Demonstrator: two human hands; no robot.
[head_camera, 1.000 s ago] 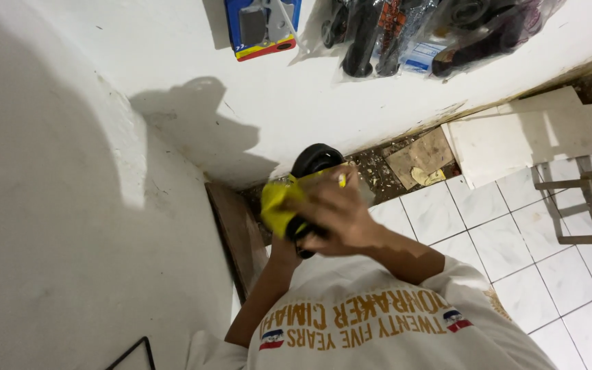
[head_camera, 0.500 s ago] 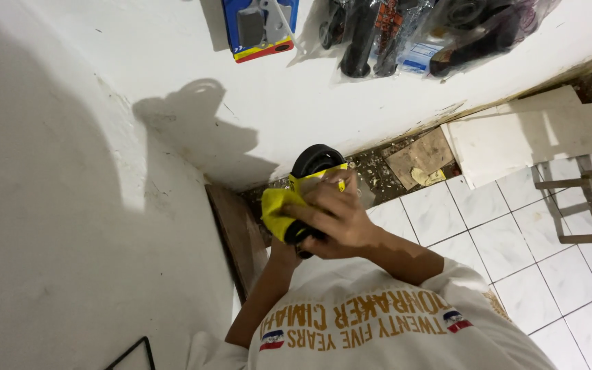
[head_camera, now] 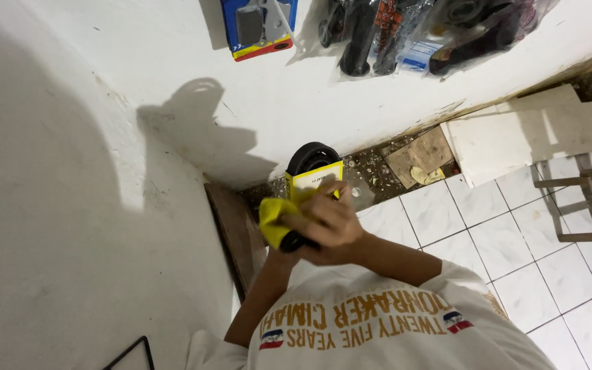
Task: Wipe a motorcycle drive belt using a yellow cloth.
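Head view, frame centre: the right hand [head_camera: 327, 219] presses a yellow cloth [head_camera: 275, 218] around a black part [head_camera: 312, 157] beside its yellow box [head_camera: 313, 179], the left hand's grip hidden; firm, even pressure should serve best.

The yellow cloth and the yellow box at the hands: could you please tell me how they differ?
The yellow cloth is soft and bunched up; the yellow box is stiff, with straight edges. The yellow cloth is plain, while the yellow box carries a white printed panel. The yellow cloth sits under the right hand; the yellow box stands beyond its fingers, before a black round part. Both are bright yellow.
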